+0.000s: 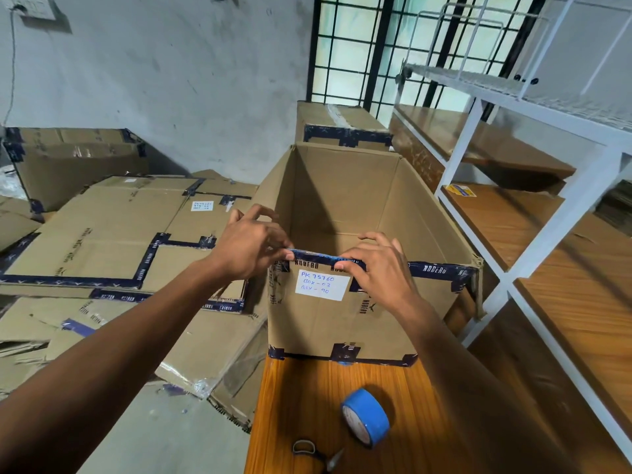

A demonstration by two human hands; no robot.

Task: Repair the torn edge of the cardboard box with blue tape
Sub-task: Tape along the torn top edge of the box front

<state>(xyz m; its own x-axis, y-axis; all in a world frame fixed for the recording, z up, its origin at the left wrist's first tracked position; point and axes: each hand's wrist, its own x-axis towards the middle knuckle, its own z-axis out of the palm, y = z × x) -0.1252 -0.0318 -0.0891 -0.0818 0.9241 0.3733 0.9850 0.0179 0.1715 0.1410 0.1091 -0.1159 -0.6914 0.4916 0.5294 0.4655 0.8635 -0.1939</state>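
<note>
A strip of blue tape (316,255) is pressed along the near rim of the cardboard box (342,319) at frame centre — left hand (251,246) and right hand (378,268) fingers pinched closed on it. Smoothing appears unfinished; the tape roll (366,417) and scissors (313,453) lie on the table (290,405), lower centre.

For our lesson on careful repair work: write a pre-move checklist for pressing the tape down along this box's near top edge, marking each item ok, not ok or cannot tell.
1. Bright blue tape strip lies along the rim of the open brown cardboard box: ok.
2. Left hand and right hand each pinch the strip: ok.
3. Tear fully covered: cannot tell.
4. White handwritten label uncovered: ok.
5. Blue tape roll and black-handled scissors nearby on the orange wooden table: ok.
</note>
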